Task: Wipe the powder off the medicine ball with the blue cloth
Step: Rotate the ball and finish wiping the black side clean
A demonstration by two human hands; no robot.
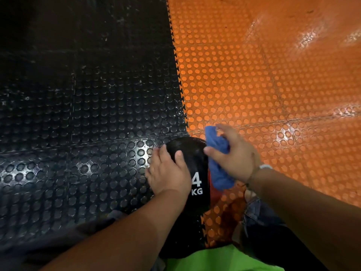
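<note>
Black rubber stamped 4 KG: the medicine ball [192, 150] sits on the studded floor [109, 153]. My left hand [168, 171] lies flat on its left side, fingers straight, bracing it. My right hand [234, 155] grips the bunched blue cloth [219, 177] against its right side. I'd wipe firmly downward, rotating the ball between passes.
</note>
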